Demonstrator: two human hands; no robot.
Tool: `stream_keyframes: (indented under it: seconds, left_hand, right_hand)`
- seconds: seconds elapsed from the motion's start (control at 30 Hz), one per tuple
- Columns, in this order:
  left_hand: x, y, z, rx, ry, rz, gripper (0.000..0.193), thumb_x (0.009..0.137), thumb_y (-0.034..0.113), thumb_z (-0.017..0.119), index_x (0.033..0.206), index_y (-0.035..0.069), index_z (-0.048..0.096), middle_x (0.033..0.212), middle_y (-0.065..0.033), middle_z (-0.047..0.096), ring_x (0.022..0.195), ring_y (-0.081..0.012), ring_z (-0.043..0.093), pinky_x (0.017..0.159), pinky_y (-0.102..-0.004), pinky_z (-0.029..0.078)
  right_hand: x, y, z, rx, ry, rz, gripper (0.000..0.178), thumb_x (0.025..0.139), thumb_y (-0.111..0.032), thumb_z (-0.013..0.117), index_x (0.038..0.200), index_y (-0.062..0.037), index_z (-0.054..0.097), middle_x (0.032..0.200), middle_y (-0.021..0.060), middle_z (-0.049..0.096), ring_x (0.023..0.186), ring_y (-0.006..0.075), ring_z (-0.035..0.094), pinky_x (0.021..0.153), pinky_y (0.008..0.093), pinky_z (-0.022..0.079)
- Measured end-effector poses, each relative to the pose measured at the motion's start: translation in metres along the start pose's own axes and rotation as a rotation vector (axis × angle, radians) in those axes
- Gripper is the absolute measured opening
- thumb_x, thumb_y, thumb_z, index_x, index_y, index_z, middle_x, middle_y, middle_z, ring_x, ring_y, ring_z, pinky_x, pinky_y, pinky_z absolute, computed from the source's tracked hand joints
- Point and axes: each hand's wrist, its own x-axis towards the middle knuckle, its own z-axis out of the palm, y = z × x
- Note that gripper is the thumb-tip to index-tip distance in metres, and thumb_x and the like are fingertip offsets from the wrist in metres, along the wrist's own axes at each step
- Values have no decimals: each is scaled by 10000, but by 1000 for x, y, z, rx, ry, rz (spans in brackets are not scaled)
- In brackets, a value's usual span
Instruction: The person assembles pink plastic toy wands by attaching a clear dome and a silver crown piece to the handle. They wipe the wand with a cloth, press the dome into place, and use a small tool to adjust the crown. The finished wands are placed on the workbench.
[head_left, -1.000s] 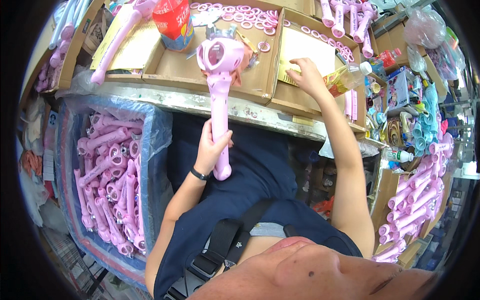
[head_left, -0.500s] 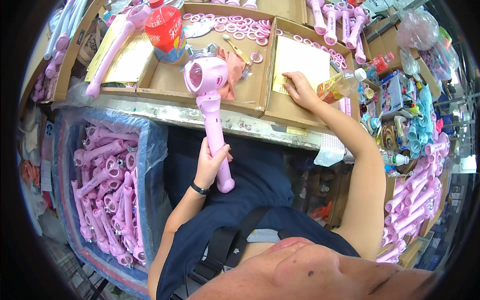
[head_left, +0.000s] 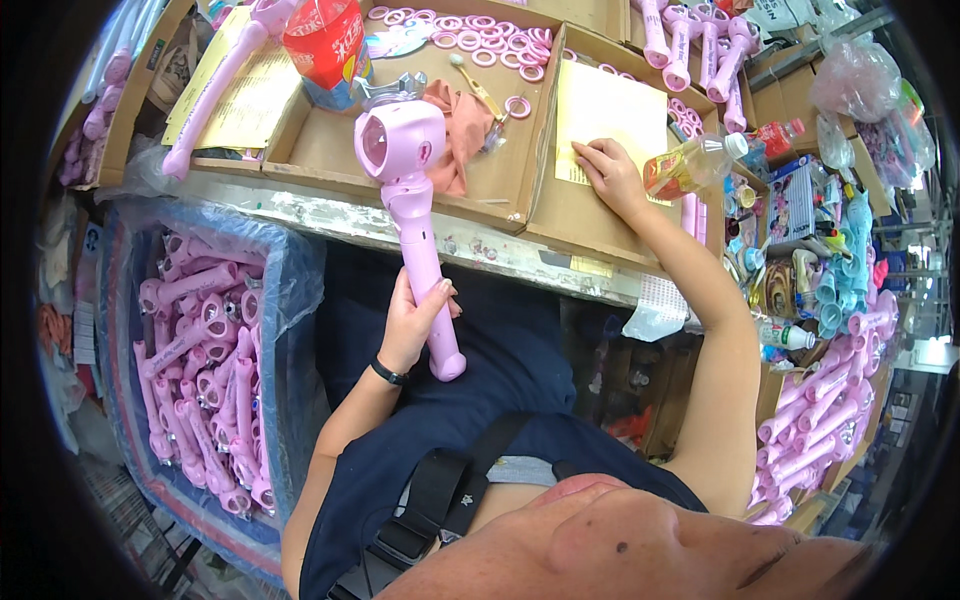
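My left hand (head_left: 409, 322) is wrapped round the handle of a pink toy wand (head_left: 420, 258), held upright with its round, clear-windowed head at the top. Over the right-hand cardboard tray (head_left: 547, 208), my right hand (head_left: 612, 178) has its fingers bent close together at the lower edge of a pale yellow sheet (head_left: 612, 110). Thumb and fingertips seem to pinch that edge, though the exact contact is too small to make out. A bottle of yellow liquid (head_left: 680, 172) lies tilted beside my right wrist.
Pink rings (head_left: 490, 45), an orange cloth (head_left: 458, 135) and a red-labelled bottle (head_left: 325, 50) occupy the left tray. At lower left stands a plastic-lined blue bin (head_left: 285, 350) of pink wands. More wands (head_left: 815, 415) are stacked at right. The worn table edge (head_left: 480, 245) runs before me.
The whole view has shifted slightly. My left hand keeps its hold on the wand, which tilts a little more to the left. My right fingers stay at the sheet's edge, drawn closer together.
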Motion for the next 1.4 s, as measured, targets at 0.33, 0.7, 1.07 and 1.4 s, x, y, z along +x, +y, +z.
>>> stream_keyframes:
  seconds: [0.33, 0.7, 1.07, 1.4]
  left_hand:
    - [-1, 1, 3, 4, 19, -2, 265, 894, 132, 596, 1082, 43, 432, 860, -58, 574, 683, -109, 594, 634, -258, 500]
    - [-1, -1, 3, -3, 28, -1, 269, 896, 124, 589, 1098, 40, 431, 863, -60, 574, 680, -106, 592, 630, -252, 498]
    - [-1, 0, 4, -1, 26, 4, 282, 893, 131, 591, 1104, 36, 431, 868, -60, 575, 680, -106, 594, 630, -252, 498]
    - [-1, -2, 1, 5, 17, 6, 288, 893, 139, 595, 1109, 42, 431, 870, -59, 575, 685, -108, 595, 640, -258, 503]
  right_hand:
    - [1, -10, -1, -121, -9, -11, 235, 817, -95, 647, 1050, -99, 673, 890, 78, 598, 789, 239, 577, 660, 331, 492]
    - [2, -15, 0, -271, 74, -105, 176, 786, -123, 659, 959, -119, 693, 808, 23, 618, 713, 200, 586, 594, 310, 497]
    - [1, -13, -2, -130, 67, -88, 179, 782, -82, 669, 960, -93, 688, 837, 53, 632, 752, 213, 605, 621, 309, 502]
    - [2, -14, -7, -20, 4, 7, 249, 772, -208, 696, 974, -62, 685, 929, 81, 620, 847, 241, 596, 717, 331, 502]
